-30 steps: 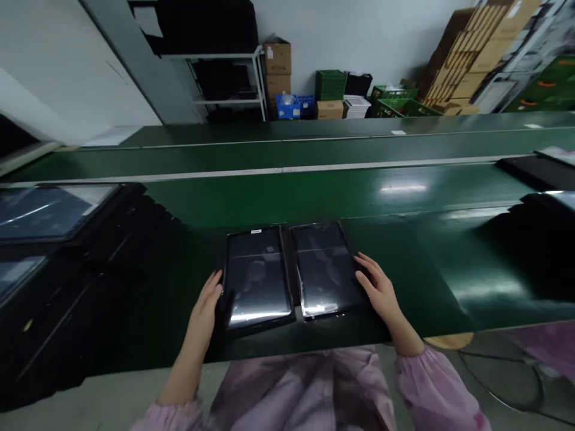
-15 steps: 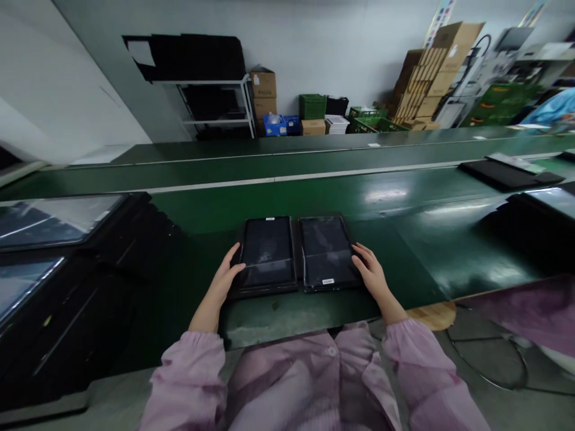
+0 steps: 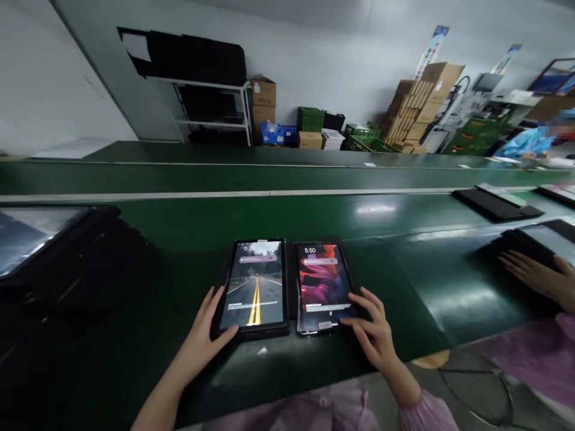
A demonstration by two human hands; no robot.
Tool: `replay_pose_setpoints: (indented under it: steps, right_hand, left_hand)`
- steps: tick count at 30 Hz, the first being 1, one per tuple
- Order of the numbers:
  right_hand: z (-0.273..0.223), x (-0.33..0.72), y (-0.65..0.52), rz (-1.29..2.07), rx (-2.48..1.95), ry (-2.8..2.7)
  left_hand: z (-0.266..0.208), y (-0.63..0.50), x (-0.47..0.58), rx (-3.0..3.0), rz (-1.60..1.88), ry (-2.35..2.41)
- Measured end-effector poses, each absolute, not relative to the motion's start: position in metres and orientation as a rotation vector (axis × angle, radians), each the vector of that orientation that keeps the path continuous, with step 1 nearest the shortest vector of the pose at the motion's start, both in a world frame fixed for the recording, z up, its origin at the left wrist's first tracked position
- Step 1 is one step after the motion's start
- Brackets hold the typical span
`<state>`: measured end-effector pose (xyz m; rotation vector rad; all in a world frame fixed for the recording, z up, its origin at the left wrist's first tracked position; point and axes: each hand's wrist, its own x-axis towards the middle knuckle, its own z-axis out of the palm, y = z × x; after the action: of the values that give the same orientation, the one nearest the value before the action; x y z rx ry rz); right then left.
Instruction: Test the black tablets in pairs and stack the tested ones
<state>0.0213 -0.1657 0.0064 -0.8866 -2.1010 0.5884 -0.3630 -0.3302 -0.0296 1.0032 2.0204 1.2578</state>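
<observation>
Two tablets in dark cases lie side by side on the green worktop (image 3: 323, 365). The left tablet (image 3: 260, 281) is lit, showing a road picture and a clock. On the right tablet (image 3: 321, 287), a red and purple picture glows below the time 5:50, and a small pale label sits near its lower edge. My left hand (image 3: 209, 329) grips the left tablet's lower left corner, fingers along the side and thumb at the bottom edge. With fingers apart, my right hand (image 3: 372, 329) touches the right tablet's lower right part, one fingertip on the lower screen.
Dark stacked cases with a glossy screen on top (image 3: 58, 233) stand at the left. To the right, a co-worker's hand (image 3: 534, 275) rests by another dark stack (image 3: 534, 239). A black case (image 3: 494, 203) lies farther back. Crates and cardboard boxes (image 3: 309, 139) line the wall.
Both tablet screens have gone from dark to lit. My left thumb has moved down to the bottom edge, and my right fingers have come onto the screen. A co-worker's hand has appeared at right.
</observation>
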Motion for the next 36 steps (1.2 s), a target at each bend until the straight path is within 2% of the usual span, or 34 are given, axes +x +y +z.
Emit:
replay_pose_setpoints:
  steps: [6,10,12,15,24,27,32,36]
  right_hand:
    - [0.005,0.021,-0.131,0.475,-0.965,-2.232]
    - [0.004,0.024,-0.098,0.848,-1.122,-2.021]
    - [-0.002,0.027,-0.099,1.036,-1.141,-1.919]
    - [-0.011,0.03,-0.113,1.133,-1.144,-1.891]
    - [-0.002,0.007,-0.072,0.7,-0.963,-2.127]
    - [0.013,0.001,-0.057,0.649,-0.905,-2.188]
    - [0.044,-0.005,-0.074,0.402,-0.372,-2.43]
    - [0.056,-0.005,-0.086,0.407,-0.318,-2.447]
  left_hand:
    - [-0.027,-0.329,-0.351,1.035,0.992,2.214]
    - [0.0,-0.302,-0.335,0.942,0.884,2.342]
    - [0.009,-0.296,-0.333,0.84,0.99,2.337]
    - [0.007,-0.307,-0.336,0.746,1.26,2.188]
    - [-0.005,-0.302,-0.342,0.802,1.294,2.096]
    - [-0.005,-0.289,-0.352,0.924,1.173,2.16]
    - [-0.008,-0.299,-0.371,1.115,0.838,2.182]
    - [-0.002,-0.301,-0.368,1.239,0.624,2.239]
